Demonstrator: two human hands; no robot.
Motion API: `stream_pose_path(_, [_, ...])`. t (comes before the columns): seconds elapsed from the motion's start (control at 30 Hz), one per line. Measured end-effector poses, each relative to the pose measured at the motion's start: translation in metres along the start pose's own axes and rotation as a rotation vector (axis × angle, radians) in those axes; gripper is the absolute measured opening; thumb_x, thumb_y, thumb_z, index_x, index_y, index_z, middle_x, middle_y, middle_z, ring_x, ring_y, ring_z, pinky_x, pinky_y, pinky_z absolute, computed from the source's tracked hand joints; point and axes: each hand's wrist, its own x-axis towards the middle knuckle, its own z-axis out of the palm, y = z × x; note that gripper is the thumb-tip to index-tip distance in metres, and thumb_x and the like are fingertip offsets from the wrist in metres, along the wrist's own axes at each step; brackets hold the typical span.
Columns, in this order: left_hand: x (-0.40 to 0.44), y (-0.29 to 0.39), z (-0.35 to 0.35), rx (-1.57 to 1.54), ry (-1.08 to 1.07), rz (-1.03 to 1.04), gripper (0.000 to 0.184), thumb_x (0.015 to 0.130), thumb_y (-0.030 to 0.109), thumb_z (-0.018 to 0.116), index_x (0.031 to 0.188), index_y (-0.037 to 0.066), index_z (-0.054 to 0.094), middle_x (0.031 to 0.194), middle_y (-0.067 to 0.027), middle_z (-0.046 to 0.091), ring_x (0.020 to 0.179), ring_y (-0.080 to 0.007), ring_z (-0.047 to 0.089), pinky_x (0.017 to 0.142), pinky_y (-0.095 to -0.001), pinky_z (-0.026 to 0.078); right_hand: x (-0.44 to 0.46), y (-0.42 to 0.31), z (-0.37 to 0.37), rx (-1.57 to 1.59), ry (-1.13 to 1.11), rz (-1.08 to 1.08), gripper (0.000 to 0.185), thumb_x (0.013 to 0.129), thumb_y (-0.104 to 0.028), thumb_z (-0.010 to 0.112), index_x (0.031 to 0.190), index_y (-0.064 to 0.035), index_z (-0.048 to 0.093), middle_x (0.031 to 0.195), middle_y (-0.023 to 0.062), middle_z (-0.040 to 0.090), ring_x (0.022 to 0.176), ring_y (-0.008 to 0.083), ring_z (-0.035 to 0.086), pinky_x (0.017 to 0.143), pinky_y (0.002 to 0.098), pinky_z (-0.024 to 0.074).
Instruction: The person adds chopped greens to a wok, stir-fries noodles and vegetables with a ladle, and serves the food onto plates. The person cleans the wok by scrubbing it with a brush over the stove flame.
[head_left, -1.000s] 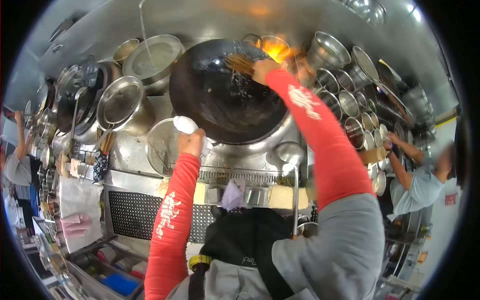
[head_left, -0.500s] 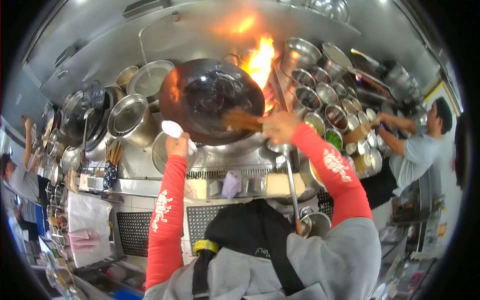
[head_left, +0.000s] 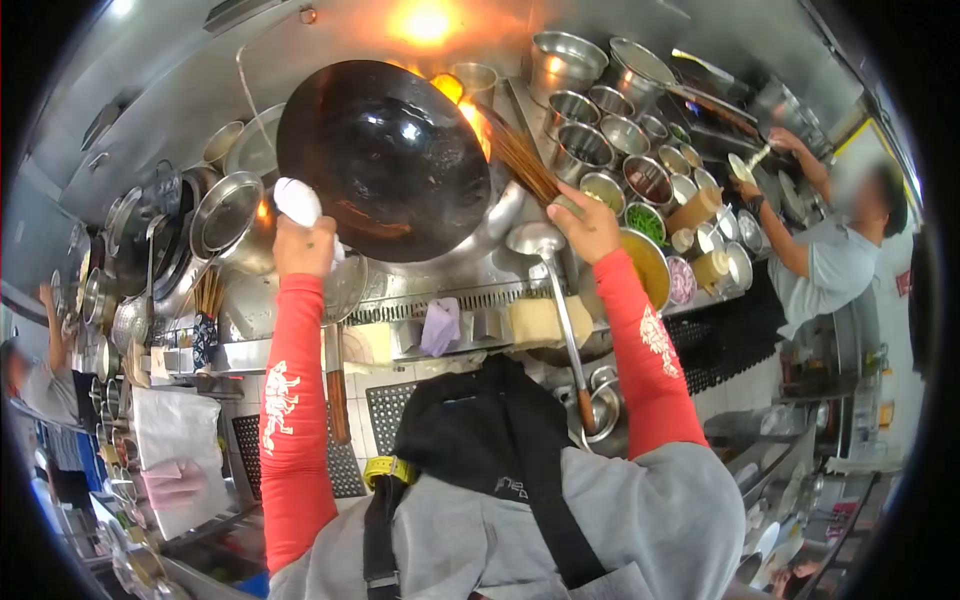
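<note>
My left hand (head_left: 307,247) is closed round a white cloth (head_left: 298,202) at the near left rim of a large dark wok (head_left: 385,165). The wok is tilted, its wet, dark inside showing. My right hand (head_left: 587,222) grips a bundle of thin bamboo sticks (head_left: 520,160), whose far ends reach up past the wok's right side. Flames (head_left: 475,120) burn behind the wok's right rim. Just left of my right hand rests a metal ladle (head_left: 538,240), its handle pointing towards me.
Metal pots and ingredient containers (head_left: 582,150) crowd the right side. A strainer on a pot (head_left: 226,215) stands left of the wok. A purple cloth (head_left: 441,326) lies on the front ledge. One person (head_left: 840,250) works at far right, another (head_left: 45,370) at far left.
The wok has moved left and tilted up with my left hand. My right hand has brought the sticks out of the wok to its right side. The right-hand person now holds a small dish.
</note>
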Motion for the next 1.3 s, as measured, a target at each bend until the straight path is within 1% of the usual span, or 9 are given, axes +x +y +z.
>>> stream_pose_path(0.37, [-0.053,0.054,-0.005,0.070,0.073,0.262,0.071,0.069,0.020,0.068,0.127,-0.008,0.039,0.107,-0.0301,0.060,0.092,-0.0438,0.063,0.081,-0.0483,0.051,0.069,0.057,0.078,0.431,0.071,0.334,0.057,0.080,-0.029,0.076,0.124,0.0032,0.060,0.105,0.0174,0.069,0.089,0.0208,0.066,0.081,0.0313,0.0514])
stream_pose_path(0.57, [-0.122,-0.004,-0.002,0.076,0.119,0.668,0.084,0.066,0.014,0.073,0.137,-0.010,0.034,0.114,-0.0292,0.058,0.096,-0.0426,0.063,0.084,-0.0420,0.052,0.006,0.015,0.119,0.711,0.261,0.471,0.051,0.083,-0.025,0.076,0.122,0.0017,0.058,0.093,0.0073,0.066,0.062,0.0125,0.060,0.046,0.0251,0.0465])
stream_pose_path(0.77, [-0.085,0.014,-0.004,-0.056,0.113,0.360,0.071,0.071,0.015,0.066,0.133,-0.007,0.040,0.108,-0.0270,0.060,0.094,-0.0424,0.062,0.082,-0.0436,0.051,0.061,0.004,0.070,0.725,0.079,0.518,0.050,0.085,-0.026,0.074,0.125,-0.0003,0.058,0.092,0.0060,0.067,0.050,0.0102,0.056,0.037,0.0240,0.0399])
stream_pose_path(0.83, [-0.054,-0.002,0.003,-0.016,0.094,0.160,0.063,0.070,0.017,0.066,0.125,-0.007,0.043,0.096,-0.0277,0.064,0.090,-0.0430,0.064,0.080,-0.0440,0.052,0.106,-0.025,0.026,0.745,0.094,0.393,0.052,0.085,-0.024,0.073,0.127,0.0016,0.056,0.105,0.0102,0.068,0.073,0.0158,0.066,0.058,0.0267,0.0527])
stream_pose_path(0.93, [-0.028,-0.019,0.022,-0.052,0.102,-0.085,0.047,0.072,0.021,0.064,0.111,-0.005,0.053,0.092,-0.0266,0.066,0.089,-0.0435,0.064,0.080,-0.0471,0.050,0.178,-0.086,-0.029,0.425,0.348,-0.247,0.057,0.085,-0.023,0.073,0.131,0.0043,0.054,0.130,0.0173,0.058,0.122,0.0213,0.052,0.105,0.0335,0.0375])
stream_pose_path(1.07, [-0.019,-0.057,0.077,-0.261,0.026,-0.242,0.047,0.074,0.024,0.063,0.109,-0.005,0.056,0.095,-0.0264,0.065,0.094,-0.0417,0.063,0.087,-0.0450,0.049,0.297,-0.137,-0.042,0.614,0.384,-0.419,0.054,0.087,-0.028,0.068,0.131,0.0000,0.056,0.107,0.0134,0.070,0.094,0.0220,0.066,0.086,0.0328,0.0502])
stream_pose_path(1.17, [-0.027,-0.072,0.138,-0.334,0.041,-0.242,0.052,0.074,0.024,0.063,0.115,-0.006,0.054,0.105,-0.0270,0.062,0.102,-0.0410,0.060,0.093,-0.0430,0.045,0.384,-0.107,0.053,0.005,0.744,-0.415,0.059,0.082,-0.038,0.071,0.133,-0.0101,0.056,0.091,0.0166,0.071,0.081,0.0306,0.070,0.071,0.0426,0.0542])
stream_pose_path(1.23, [-0.037,-0.048,0.162,-0.375,0.150,-0.260,0.057,0.074,0.023,0.063,0.120,-0.008,0.051,0.114,-0.0283,0.059,0.108,-0.0422,0.056,0.097,-0.0431,0.043,0.368,-0.093,0.133,-0.283,0.172,0.064,0.051,0.083,-0.041,0.062,0.120,-0.0049,0.062,0.097,0.0250,0.068,0.094,0.0415,0.065,0.082,0.0470,0.0522])
stream_pose_path(1.3, [-0.045,-0.054,0.193,-0.341,0.298,-0.165,0.040,0.076,0.017,0.062,0.109,-0.004,0.052,0.101,-0.0192,0.061,0.091,-0.0297,0.061,0.080,-0.0390,0.049,0.322,-0.002,0.254,-0.682,0.234,-0.469,0.042,0.085,-0.032,0.057,0.114,-0.0019,0.064,0.107,0.0237,0.067,0.104,0.0395,0.064,0.089,0.0474,0.0507])
